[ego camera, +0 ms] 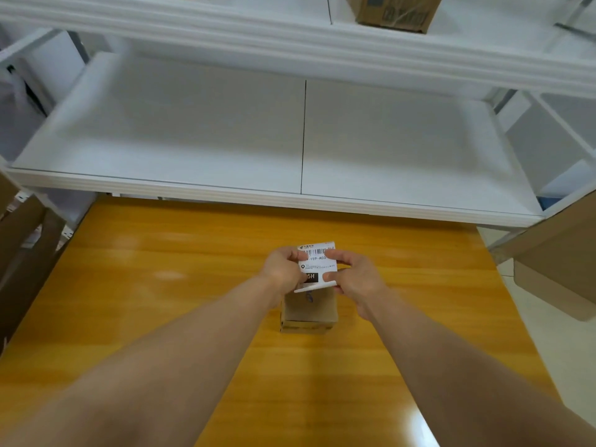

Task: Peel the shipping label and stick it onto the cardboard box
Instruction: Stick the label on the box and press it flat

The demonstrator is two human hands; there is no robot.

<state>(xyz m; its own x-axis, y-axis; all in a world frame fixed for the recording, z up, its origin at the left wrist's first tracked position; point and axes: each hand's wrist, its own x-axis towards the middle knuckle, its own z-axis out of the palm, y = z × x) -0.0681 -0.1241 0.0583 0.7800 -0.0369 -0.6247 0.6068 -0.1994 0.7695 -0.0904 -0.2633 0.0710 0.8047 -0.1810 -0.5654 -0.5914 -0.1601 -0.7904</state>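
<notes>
Behind label (317,264), half-hidden cardboard box (309,309)

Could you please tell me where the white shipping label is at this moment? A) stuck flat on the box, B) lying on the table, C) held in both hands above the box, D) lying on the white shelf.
C: the white shipping label is pinched between the left hand and right hand, above the small brown cardboard box.

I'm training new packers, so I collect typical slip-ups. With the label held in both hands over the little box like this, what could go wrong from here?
1. The shipping label is pinched by the left hand and right hand over its print; it could crease or stick to the fingers.
2. The cardboard box looks hardly wider than the label, so it may land crooked or overhang.
3. Nothing steadies the box on the glossy table; pressing could slide it.
</notes>
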